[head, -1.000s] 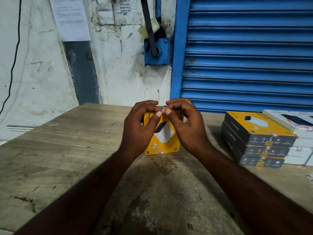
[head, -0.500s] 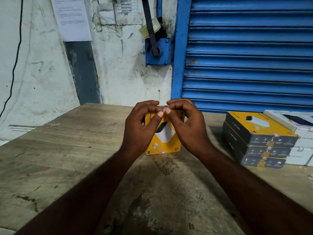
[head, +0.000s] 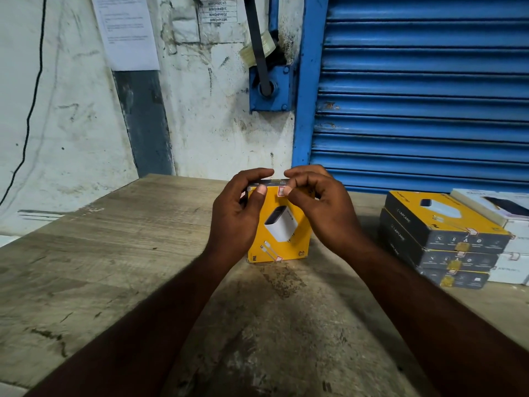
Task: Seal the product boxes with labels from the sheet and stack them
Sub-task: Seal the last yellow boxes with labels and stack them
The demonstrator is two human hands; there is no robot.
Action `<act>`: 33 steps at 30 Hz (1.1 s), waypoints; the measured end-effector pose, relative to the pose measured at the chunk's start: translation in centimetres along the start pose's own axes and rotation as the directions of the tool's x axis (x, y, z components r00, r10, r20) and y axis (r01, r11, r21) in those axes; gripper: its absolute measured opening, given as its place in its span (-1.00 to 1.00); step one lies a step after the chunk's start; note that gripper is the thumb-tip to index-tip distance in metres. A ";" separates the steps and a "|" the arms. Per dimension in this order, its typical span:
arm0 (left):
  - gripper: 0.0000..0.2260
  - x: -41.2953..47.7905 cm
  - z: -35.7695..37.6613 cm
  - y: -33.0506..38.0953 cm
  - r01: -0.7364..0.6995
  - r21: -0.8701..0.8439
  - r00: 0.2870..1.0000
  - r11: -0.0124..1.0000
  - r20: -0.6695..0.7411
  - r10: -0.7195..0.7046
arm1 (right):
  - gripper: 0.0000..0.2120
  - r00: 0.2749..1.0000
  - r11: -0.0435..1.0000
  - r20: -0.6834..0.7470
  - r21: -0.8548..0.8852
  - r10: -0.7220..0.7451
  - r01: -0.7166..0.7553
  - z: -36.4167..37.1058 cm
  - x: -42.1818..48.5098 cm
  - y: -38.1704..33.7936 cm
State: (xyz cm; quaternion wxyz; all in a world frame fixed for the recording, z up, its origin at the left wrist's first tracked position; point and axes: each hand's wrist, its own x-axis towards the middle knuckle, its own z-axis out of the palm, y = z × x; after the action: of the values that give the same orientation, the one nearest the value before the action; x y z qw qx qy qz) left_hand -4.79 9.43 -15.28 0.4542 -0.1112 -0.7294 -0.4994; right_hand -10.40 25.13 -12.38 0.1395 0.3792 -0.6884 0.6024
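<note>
Head view: wooden table [head: 114,267], blue shutter [head: 429,96] behind; left hand [head: 237,213] and right hand [head: 323,213] clamp fingers on yellow box [head: 286,227].

Upright box [head: 282,233] on table [head: 114,253] between left hand [head: 237,213] and right hand [head: 323,213]; stack [head: 440,239] to its right

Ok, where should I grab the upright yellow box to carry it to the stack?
Grip the yellow box across its thin depth near the top, thumb on the front face and fingers behind, coming from above. It stands on its narrow edge with the wide face toward the camera, so the top is free. Stay off the label at the top middle.
</note>
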 end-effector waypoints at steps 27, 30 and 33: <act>-0.76 0.1 -0.1 -0.7 -0.033 0.016 0.999 0.999 0.034 0.033 | -0.91 0.995 0.999 0.096 0.000 0.040 -0.041 -0.6 2.0 0.3; -0.75 0.2 -0.1 -0.7 -0.034 0.022 0.999 0.999 0.032 0.034 | -0.93 0.995 0.999 0.096 -0.012 0.038 -0.037 -0.6 2.1 0.3; -0.76 0.2 -0.1 -0.6 -0.039 0.019 0.999 0.999 0.036 0.038 | -0.95 0.995 0.999 0.099 -0.023 0.032 -0.030 -0.6 2.1 0.4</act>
State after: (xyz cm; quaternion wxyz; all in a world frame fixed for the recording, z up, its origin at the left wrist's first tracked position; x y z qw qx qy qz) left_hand -5.20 9.00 -15.51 0.4518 -0.1295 -0.7399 -0.4813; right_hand -12.25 24.99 -11.17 0.1000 0.3964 -0.7066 0.5775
